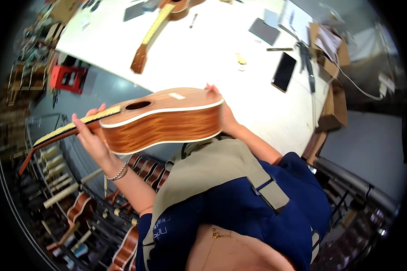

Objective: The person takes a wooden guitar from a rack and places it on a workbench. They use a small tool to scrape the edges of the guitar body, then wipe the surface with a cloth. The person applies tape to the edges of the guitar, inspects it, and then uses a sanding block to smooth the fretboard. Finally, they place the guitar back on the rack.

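A small wooden ukulele (pixel 165 128) with white edge binding hangs before me, its side turned toward me and its neck pointing left. No strings show on it. A pale rectangle (pixel 177 95) marks its top below the round soundhole. My left hand (pixel 93 143) is closed around the neck close to the body, fingertips showing past the far edge. My right hand (pixel 227 115) grips the rounded tail end, partly hidden behind the body and slightly blurred.
Across the white table (pixel 212 54) lie another ukulele (pixel 151 34), a black phone (pixel 284 72), dark grey sheets (pixel 263 31), a spiral notebook (pixel 296 18) and a black clamp-like tool (pixel 308 67). A red crate (pixel 68 79) stands at left. Racks with several instruments (pixel 81 207) fill the lower left.
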Demonstrator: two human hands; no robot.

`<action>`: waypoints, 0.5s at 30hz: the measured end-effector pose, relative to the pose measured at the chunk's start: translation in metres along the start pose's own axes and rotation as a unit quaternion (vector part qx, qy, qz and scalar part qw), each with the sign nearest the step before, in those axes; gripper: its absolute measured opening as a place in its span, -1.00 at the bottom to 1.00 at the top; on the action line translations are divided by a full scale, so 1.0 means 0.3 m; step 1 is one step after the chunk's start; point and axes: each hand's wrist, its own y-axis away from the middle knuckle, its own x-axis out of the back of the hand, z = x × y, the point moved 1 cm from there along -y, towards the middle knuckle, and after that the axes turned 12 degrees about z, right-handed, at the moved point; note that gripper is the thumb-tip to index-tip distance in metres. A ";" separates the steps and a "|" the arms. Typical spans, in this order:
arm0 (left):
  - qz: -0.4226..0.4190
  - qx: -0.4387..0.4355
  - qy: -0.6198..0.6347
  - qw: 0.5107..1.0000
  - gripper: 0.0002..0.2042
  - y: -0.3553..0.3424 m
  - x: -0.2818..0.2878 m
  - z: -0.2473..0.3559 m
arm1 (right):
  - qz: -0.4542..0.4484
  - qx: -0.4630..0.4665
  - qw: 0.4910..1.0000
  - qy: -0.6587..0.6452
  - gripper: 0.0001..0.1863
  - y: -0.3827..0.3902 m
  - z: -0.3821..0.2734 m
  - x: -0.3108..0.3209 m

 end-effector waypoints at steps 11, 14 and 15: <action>-0.398 -0.088 -0.084 0.910 -0.44 -0.074 -0.439 0.074 | 0.180 -0.050 0.909 0.374 -0.86 -0.278 0.064 0.407; -0.497 -0.042 -0.154 0.853 -0.51 -0.030 -0.566 0.027 | 0.169 -0.103 0.905 0.376 -0.80 -0.380 0.118 0.439; -0.504 0.002 -0.175 0.846 -0.53 0.000 -0.597 0.011 | 0.154 -0.126 0.902 0.383 -0.79 -0.419 0.133 0.425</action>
